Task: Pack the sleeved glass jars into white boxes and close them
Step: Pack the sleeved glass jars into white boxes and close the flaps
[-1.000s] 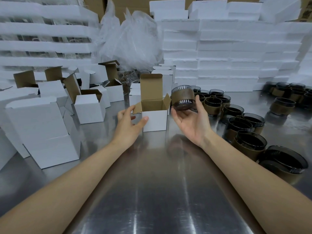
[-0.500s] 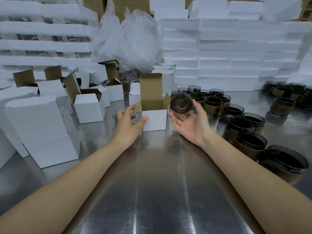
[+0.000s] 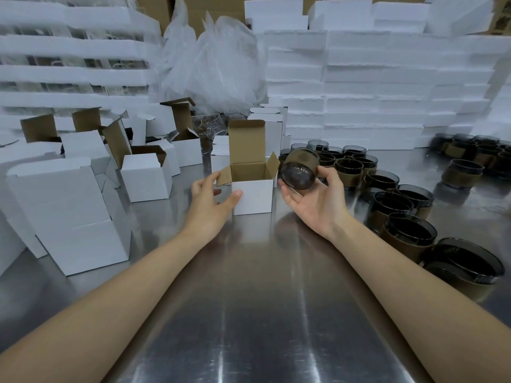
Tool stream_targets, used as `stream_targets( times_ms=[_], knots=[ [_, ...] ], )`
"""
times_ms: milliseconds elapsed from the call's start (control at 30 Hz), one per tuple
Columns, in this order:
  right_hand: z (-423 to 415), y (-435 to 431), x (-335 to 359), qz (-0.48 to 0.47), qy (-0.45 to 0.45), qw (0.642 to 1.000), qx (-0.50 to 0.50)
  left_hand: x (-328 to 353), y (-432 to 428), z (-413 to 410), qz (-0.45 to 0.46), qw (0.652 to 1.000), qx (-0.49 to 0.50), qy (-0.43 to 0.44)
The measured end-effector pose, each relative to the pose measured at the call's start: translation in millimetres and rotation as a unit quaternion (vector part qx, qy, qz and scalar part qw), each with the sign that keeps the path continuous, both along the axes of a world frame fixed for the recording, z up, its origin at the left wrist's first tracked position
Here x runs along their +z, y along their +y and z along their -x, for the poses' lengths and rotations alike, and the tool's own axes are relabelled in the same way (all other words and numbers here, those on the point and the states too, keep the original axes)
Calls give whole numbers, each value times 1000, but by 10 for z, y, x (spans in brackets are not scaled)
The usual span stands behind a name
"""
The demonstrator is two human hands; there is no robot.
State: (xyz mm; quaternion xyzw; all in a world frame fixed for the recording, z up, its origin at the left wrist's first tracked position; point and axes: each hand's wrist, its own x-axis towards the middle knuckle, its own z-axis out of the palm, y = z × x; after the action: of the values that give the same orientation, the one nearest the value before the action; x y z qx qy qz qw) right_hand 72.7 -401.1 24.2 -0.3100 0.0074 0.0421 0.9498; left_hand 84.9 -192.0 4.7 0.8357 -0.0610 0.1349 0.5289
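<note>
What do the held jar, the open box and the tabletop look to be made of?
Jar: dark tinted glass, glossy and see-through, with a matte brown band, probably paper or card.
Box: cardboard, matte white outside, raw brown inside its flaps.
Table: brushed metal, likely stainless steel; it shows streaked reflections.

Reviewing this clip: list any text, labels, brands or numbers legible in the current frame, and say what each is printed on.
No text can be read in this frame.
Brown cartons at the top edge: dark print, too blurred to read.
Held jar and its brown sleeve: no visible label.
Open white box: plain, no print.
White foam slabs: no markings visible.
</note>
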Motion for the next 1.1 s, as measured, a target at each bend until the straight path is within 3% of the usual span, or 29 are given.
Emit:
stream_targets(
  times_ms=[267, 500, 567, 700, 800, 967, 1033, 1100],
  knots=[
    [-42, 57, -14, -7, -38, 998, -50, 10, 3, 9, -2, 1000, -2, -2],
    [-78, 27, -40, 115, -121, 979, -121, -3, 4, 5, 3, 1000, -3, -5],
    [-67, 34, -39, 189, -131, 957, -175, -5, 0, 0, 0, 1000, -3, -3],
    [-10, 59, -44, 386, -217, 850, -285, -4, 7, 2, 8, 1000, -7, -2],
    [23, 100, -51, 450, -262, 789, -326, -4, 14, 8, 9, 1000, -17, 1],
    [43, 118, -40, 494, -297, 726, -376, -5, 23, 15, 12, 1000, -22, -4],
    [58, 125, -28, 477, -300, 735, -378, -4, 24, 18, 10, 1000, -27, -8],
    [90, 146, 6, 425, -298, 777, -356, -7, 18, 26, 7, 999, -30, -22]
  ],
)
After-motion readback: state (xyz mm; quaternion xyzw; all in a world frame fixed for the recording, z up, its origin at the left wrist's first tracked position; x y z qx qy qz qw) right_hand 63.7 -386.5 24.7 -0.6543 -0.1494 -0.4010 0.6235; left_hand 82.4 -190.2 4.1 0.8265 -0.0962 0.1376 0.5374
